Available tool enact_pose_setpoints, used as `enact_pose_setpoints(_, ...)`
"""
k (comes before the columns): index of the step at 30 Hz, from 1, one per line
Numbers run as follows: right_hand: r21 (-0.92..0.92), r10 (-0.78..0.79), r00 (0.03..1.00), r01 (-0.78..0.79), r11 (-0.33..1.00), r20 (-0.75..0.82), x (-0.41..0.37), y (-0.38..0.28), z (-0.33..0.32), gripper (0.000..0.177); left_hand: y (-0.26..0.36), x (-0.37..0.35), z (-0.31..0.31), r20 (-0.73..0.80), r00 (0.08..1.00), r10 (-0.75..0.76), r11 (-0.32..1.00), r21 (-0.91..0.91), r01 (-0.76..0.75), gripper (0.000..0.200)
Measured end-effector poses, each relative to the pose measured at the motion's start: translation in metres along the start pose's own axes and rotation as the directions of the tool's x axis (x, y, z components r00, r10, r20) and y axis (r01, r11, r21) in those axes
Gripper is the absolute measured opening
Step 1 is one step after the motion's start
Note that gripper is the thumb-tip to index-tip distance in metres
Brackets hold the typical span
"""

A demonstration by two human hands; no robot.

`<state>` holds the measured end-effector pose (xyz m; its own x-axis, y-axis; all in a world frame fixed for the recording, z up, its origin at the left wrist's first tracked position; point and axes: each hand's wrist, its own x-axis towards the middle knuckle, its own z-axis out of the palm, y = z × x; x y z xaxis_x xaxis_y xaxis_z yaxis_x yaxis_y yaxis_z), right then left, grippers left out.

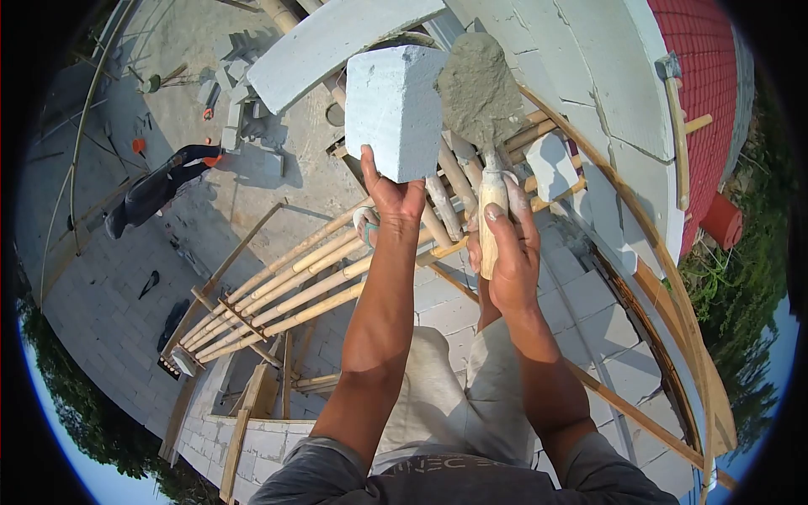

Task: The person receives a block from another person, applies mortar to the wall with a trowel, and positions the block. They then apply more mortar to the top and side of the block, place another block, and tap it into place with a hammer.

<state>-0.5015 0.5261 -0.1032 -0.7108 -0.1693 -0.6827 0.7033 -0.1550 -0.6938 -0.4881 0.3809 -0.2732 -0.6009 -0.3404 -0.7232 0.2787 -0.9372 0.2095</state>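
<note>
White block [379, 109] is standing out just above the left grip [396, 195] in the head view, its lower end resting against that hand. The thumb is pressing on the near face, while the other fingers are mostly hiding behind the block. The right grip [512, 261] is closing around the wooden handle of a trowel [492, 215], and a heap of grey mortar [480, 88] is covering the blade beyond that hand, right beside the block. Bamboo poles [290, 290] are running below and to the left of the left grip. A smaller white piece [551, 168] is lying near the right grip, above and to its right. Farther up and right of that grip, a hammer [675, 126] is resting by a block wall [589, 76]. Well apart, left of the left grip, another person [160, 189] is bending over.
</note>
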Motion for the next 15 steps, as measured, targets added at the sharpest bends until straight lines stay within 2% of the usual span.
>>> enact_pose_setpoints(1, 0.074, 0.068, 0.998, -0.067, 0.995, -0.012, -0.003, -0.002, 0.002, 0.051, -0.002, -0.001, -0.002, -0.003, 1.0, -0.004, 1.0, -0.002, 0.004, 0.069)
enact_pose_setpoints(4, 0.146, 0.037, 0.998, -0.043, 0.988, 0.045, -0.003, -0.008, 0.004, 0.053, 0.003, 0.0, -0.011, 0.031, 0.999, 0.012, 1.0, 0.003, -0.013, 0.071)
enact_pose_setpoints(6, 0.152, 0.013, 0.998, -0.023, 0.988, 0.067, 0.005, -0.011, -0.004, 0.054, 0.024, 0.006, -0.019, 0.024, 0.988, 0.151, 0.92, 0.362, -0.149, 0.075)
enact_pose_setpoints(7, 0.07, -0.053, 0.994, 0.046, 0.996, 0.096, 0.013, -0.012, -0.012, 0.054, 0.038, 0.005, -0.011, 0.043, 0.979, 0.198, 0.852, 0.486, -0.193, 0.081)
enact_pose_setpoints(9, -0.108, -0.134, 0.986, 0.145, 0.983, 0.103, 0.028, -0.011, -0.03, 0.05, 0.069, -0.005, 0.012, 0.118, 0.963, 0.241, 0.483, 0.846, -0.225, 0.087)
enact_pose_setpoints(10, -0.166, -0.151, 0.978, 0.174, 0.971, 0.143, 0.038, -0.015, -0.038, 0.049, 0.082, -0.008, 0.025, 0.12, 0.962, 0.245, 0.48, 0.847, -0.228, 0.087)
enact_pose_setpoints(11, -0.219, -0.169, 0.969, 0.208, 0.953, 0.182, 0.048, -0.019, -0.046, 0.048, 0.094, -0.01, 0.037, 0.36, 0.904, 0.233, 0.131, 0.909, -0.396, 0.089)
enact_pose_setpoints(12, -0.213, -0.173, 0.968, 0.211, 0.954, 0.182, 0.058, -0.025, -0.057, 0.048, 0.104, -0.01, 0.046, 0.566, 0.814, 0.132, -0.223, 0.817, -0.532, 0.091)
enact_pose_setpoints(13, -0.339, -0.156, 0.964, 0.224, 0.914, 0.216, 0.068, -0.033, -0.068, 0.047, 0.113, -0.006, 0.051, 0.573, 0.81, 0.129, -0.225, 0.812, -0.538, 0.091)
enact_pose_setpoints(14, -0.463, -0.132, 0.961, 0.234, 0.855, 0.242, 0.076, -0.04, -0.078, 0.047, 0.121, -0.002, 0.054, 0.622, 0.783, 0.026, -0.255, 0.761, -0.596, 0.091)
enact_pose_setpoints(15, -0.466, -0.132, 0.963, 0.23, 0.854, 0.234, 0.08, -0.047, -0.082, 0.047, 0.127, -0.001, 0.056, 0.656, 0.751, -0.078, -0.274, 0.71, -0.649, 0.09)
